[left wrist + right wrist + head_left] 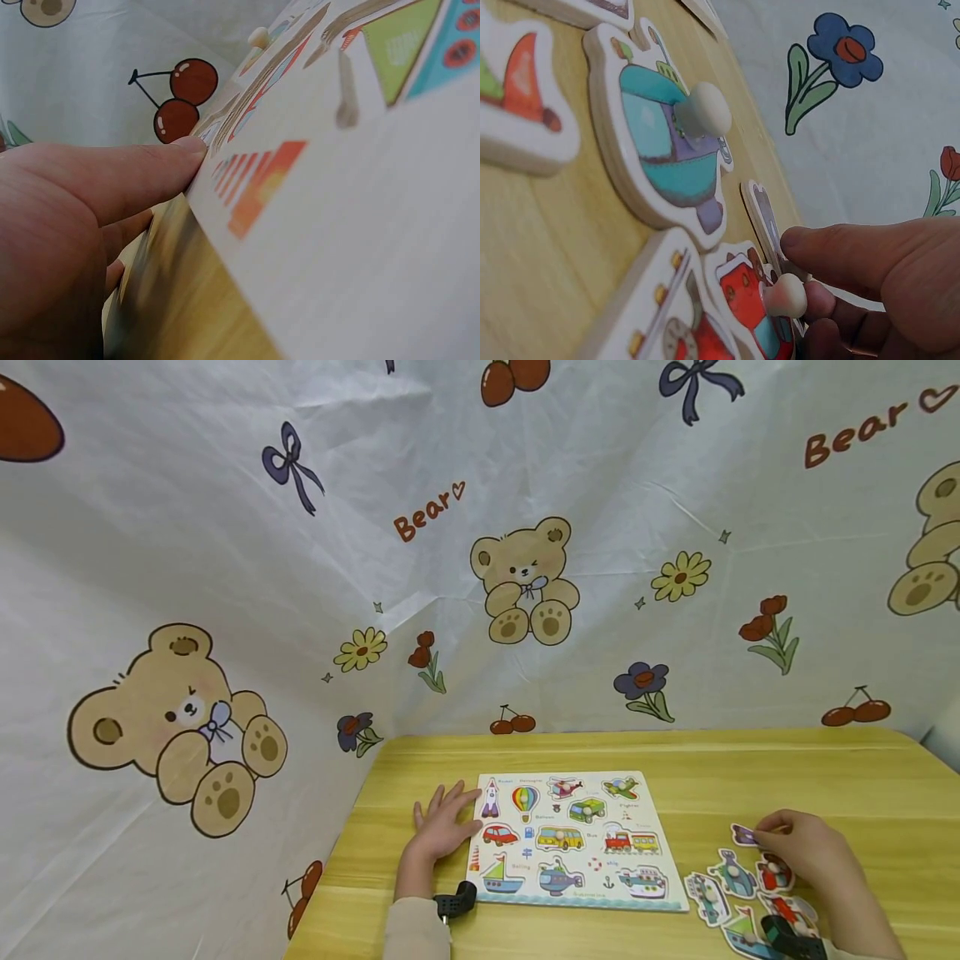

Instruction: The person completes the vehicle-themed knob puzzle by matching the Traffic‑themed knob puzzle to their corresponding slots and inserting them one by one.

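The left hand [441, 831] is resting at the left edge of the puzzle board [596, 843], its fingers spreading wide, the thumb and a fingertip touching that edge. To the right of the board, the right hand [806, 843] is pinching a small purple piece [742, 836] narrowly at one end; whether the piece is touching the surface [600, 756] I cannot tell.

Below the purple piece, off the board's right edge, a loose group of knobbed pieces is lying on the surface. The ship piece [707, 898] is sitting nearest the board, just beside its near right corner — the submarine piece [735, 874] and a red piece [776, 872] are lying farther right. The sailboat piece [746, 935] is lying to the right of that same corner and nearer the person. Beyond the board's far edge, a bear-printed cloth [600, 668] is hanging.
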Motion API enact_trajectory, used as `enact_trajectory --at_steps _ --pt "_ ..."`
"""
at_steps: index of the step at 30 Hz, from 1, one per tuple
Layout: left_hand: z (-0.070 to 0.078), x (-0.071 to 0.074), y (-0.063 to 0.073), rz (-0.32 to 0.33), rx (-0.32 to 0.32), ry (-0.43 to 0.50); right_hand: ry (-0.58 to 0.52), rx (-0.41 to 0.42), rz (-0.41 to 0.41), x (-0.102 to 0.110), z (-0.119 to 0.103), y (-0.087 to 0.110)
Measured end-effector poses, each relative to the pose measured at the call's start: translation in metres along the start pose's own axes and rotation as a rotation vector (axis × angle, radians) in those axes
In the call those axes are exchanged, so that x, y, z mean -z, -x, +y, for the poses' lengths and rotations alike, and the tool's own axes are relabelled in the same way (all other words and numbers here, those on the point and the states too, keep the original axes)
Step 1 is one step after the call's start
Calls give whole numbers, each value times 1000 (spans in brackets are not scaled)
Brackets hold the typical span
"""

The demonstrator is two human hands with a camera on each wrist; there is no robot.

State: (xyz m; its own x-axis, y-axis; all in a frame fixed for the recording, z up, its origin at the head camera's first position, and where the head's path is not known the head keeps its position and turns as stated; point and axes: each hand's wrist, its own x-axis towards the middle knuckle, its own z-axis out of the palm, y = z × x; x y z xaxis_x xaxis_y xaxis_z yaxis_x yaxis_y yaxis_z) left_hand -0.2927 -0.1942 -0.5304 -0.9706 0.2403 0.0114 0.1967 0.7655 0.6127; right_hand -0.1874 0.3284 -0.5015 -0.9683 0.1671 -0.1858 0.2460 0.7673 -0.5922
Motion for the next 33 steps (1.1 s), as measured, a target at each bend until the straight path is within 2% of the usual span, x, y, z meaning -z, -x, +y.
enact_trajectory --at_steps 19,26,33 --pt "-1 0 0 -3 1 -4 -81 -40 -13 -3 1 -1" --pt "-1 -1 1 -2 -4 6 -31 -22 6 -1 -6 2" --pt "-1 0 1 0 -10 3 24 1 83 -1 -13 0"
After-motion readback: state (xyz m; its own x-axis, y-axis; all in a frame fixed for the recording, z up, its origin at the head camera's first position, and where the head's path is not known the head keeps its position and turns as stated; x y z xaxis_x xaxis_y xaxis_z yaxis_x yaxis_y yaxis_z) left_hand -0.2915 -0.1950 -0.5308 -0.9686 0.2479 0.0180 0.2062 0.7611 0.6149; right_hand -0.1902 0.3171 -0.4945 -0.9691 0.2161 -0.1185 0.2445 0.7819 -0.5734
